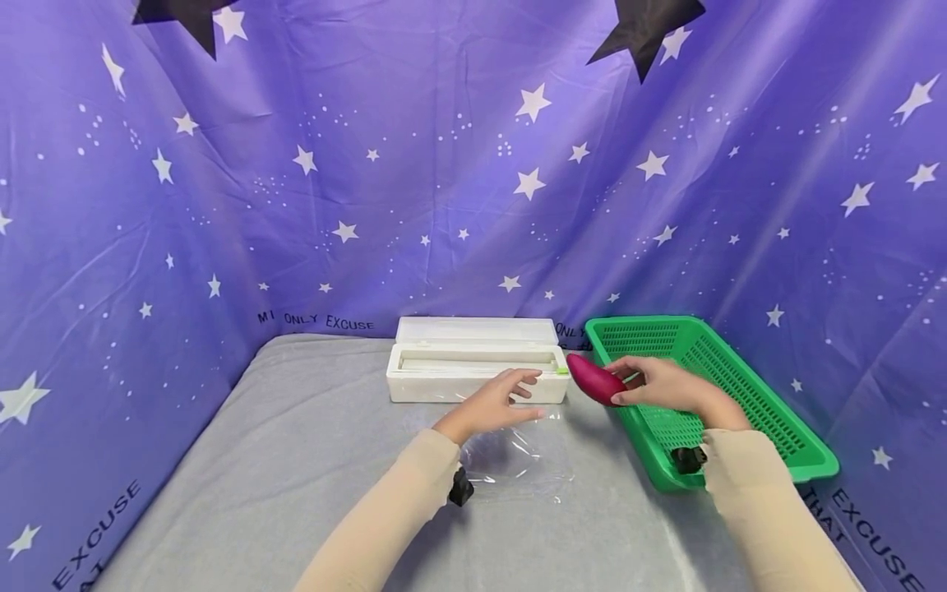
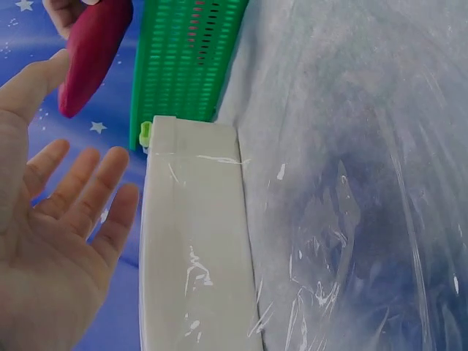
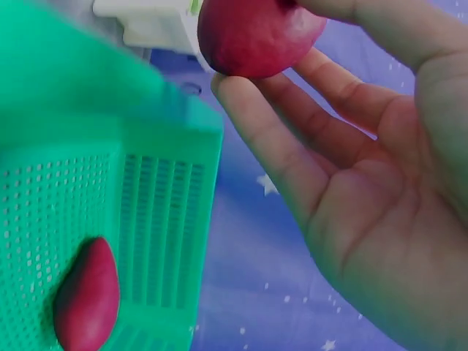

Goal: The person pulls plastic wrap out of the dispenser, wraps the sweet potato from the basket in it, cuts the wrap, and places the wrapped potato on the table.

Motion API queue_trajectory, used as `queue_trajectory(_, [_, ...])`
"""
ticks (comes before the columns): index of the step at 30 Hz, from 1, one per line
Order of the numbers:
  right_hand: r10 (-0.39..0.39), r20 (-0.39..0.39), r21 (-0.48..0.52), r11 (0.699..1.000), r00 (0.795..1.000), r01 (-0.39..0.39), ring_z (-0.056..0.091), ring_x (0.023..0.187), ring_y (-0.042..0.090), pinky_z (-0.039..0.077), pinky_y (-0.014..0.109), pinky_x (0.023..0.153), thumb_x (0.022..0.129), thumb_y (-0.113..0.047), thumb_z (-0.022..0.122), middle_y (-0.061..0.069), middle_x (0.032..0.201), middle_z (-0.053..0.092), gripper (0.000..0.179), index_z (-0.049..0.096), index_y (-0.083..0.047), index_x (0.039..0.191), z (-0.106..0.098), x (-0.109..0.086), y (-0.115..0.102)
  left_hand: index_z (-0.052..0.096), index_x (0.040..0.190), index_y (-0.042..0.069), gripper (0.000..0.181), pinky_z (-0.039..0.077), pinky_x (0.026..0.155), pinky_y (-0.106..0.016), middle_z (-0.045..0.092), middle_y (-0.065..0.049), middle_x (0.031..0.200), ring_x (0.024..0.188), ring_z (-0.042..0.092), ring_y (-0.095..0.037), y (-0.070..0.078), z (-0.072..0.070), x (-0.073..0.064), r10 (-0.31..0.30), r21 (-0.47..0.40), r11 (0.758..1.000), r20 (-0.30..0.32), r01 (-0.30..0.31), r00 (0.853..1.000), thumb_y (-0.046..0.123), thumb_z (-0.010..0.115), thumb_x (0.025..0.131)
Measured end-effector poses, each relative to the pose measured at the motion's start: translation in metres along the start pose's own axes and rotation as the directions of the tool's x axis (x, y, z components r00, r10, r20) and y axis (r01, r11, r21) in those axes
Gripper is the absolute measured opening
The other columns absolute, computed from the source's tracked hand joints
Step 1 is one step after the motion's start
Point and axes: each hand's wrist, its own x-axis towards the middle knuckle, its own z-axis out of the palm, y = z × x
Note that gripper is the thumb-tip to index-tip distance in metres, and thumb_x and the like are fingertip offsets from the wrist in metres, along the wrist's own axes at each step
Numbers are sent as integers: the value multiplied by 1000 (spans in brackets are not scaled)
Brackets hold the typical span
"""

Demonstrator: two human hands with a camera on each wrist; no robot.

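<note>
The head view sits highest and farthest back, facing forward and down over both sleeves [image 1: 399, 501] to the worktop [image 1: 296, 460], white box [image 1: 429, 390], green basket [image 1: 823, 467] and starry curtain [image 1: 414, 205]. The left wrist view looks from close by the left fingers [image 2: 117, 219] — along its left side — lengthwise down the box towards the basket, turned so the curtain lies left and the worktop right. The right wrist view, close to the right fingers [image 3: 274, 139], looks into the basket — just the box's end showing up top. All three share the dark red object [image 1: 592, 380], box and basket.
</note>
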Motion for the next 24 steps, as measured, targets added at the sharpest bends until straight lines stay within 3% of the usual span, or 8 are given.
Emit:
queue_trajectory(10, [-79,88,56,996,993,74,66,103,31,57,33,78,85,-19,81,13,116,66,53,60,2,129,30,11,-18,40,153,22,74,50,98,-45,49,-4,144,118,59,-17,4,3,3,16,-62,998,-31,-18,999,32,77,90])
queue_trajectory(19, [-99,115,106,991,988,87,64,107,31,57,35,80,86,-22,80,10,119,66,53,61,-4,132,41,16,-25,56,142,15,59,52,93,-30,60,1,132,107,62,-12,0,3,3,63,-82,994,-38,-66,997,25,79,89])
queue_trajectory(24, [-116,99,122,987,988,104,65,107,29,57,35,82,87,-24,79,9,120,66,52,61,-4,131,50,19,-22,62,132,9,53,53,93,-30,65,2,119,100,64,-12,-6,1,1,79,-105,991,-67,-85,995,21,83,85])
